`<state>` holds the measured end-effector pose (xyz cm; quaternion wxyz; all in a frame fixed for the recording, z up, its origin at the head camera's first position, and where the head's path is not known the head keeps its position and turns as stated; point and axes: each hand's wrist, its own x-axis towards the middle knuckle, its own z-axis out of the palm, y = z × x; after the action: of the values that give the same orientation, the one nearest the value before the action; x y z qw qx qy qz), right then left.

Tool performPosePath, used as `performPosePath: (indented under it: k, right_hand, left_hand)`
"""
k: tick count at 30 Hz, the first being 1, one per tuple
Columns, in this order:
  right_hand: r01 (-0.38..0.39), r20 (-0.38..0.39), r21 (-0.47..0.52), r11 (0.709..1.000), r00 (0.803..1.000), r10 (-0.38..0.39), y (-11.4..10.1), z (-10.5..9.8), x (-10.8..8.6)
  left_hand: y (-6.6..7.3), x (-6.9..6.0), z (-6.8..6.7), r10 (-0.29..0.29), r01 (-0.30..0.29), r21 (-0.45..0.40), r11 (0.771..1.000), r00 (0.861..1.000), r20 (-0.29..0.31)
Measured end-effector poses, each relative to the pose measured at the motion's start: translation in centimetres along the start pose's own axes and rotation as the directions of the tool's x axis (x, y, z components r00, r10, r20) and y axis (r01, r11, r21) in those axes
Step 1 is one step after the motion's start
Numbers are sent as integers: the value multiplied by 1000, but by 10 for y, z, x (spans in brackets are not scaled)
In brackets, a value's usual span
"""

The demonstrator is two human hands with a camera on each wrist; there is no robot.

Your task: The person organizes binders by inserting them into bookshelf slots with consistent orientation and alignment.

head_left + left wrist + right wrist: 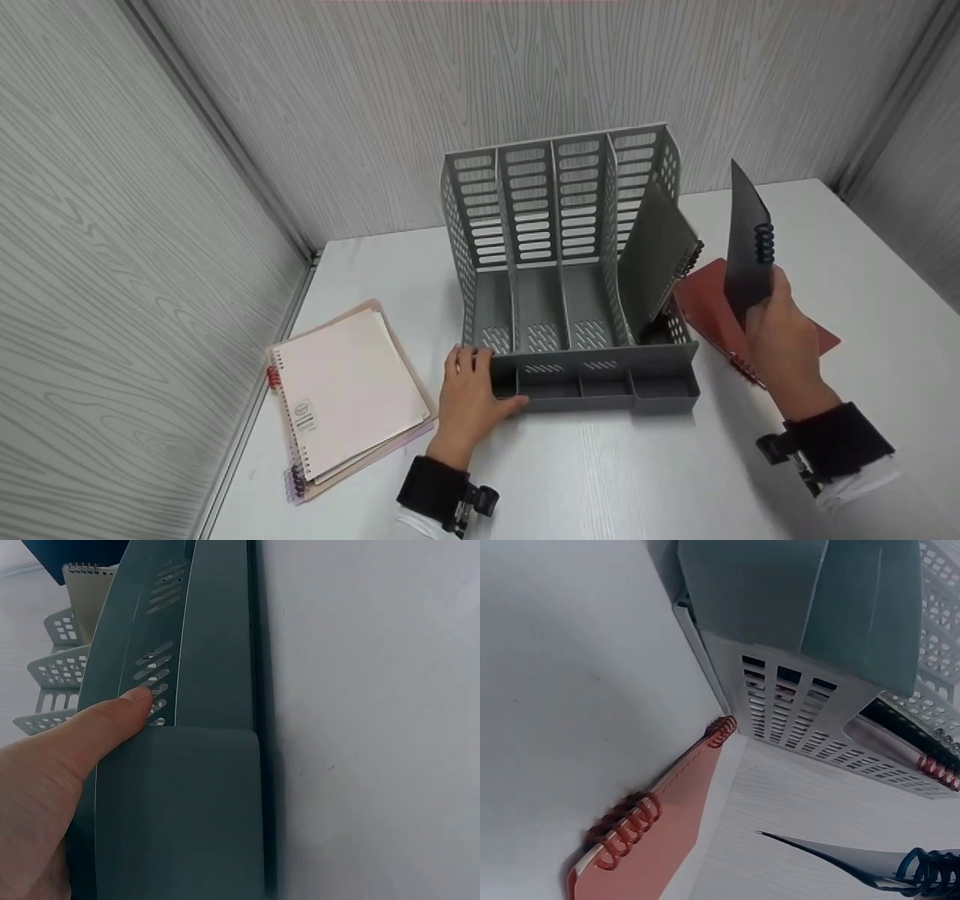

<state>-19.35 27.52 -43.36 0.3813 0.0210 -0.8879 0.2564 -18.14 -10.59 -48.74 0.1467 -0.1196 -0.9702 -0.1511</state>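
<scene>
A grey file organizer [666, 403] with upright slots and a front tray stands on the table. My left hand [469, 397] grips its front left corner; in the left wrist view the thumb [112, 720] reaches over the tray's edge. My right hand [787, 341] holds a dark spiral notebook [746, 232] upright, right of the organizer. In the right wrist view, part of this notebook [855, 859] shows with dark coils. Another dark spiral notebook [656, 255] leans in the rightmost slot. Beneath my right hand a red spiral notebook [705, 300] lies on the table.
Several pale spiral notebooks [352, 390] lie stacked at the left, with red and purple coils showing. Wood-grain panels [375, 97] enclose the white table [585, 472] at the back and on both sides.
</scene>
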Motion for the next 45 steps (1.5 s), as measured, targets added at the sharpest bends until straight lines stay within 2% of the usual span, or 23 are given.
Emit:
performPosePath:
  k: [8,15,20,23,34,45]
  right_hand:
    - [29,-78,49,998,997,-25,-19,-7,0]
    - [61,-108,98,993,993,-50,-35,-16,2]
    - [134,-141,100,986,983,-119,-42,-21,5]
    - [148,-154,106,983,979,-131,-46,-25,5]
    - [126,-241,152,980,967,-87,-69,-38,14]
    - [189,-288,97,977,945,-154,-83,-47,25]
  left_hand:
    - [0,-1,0,-6,6,1,1000,1000,2]
    - [1,0,1,18,-18,21,1000,999,-27]
    - [0,-1,1,12,-11,7,1000,1000,-20]
    - [0,-1,1,7,-7,4,1000,1000,-9]
    - [0,-1,0,-10,11,-23,1000,1000,13]
    - [-1,0,2,-3,2,-41,999,1000,-7]
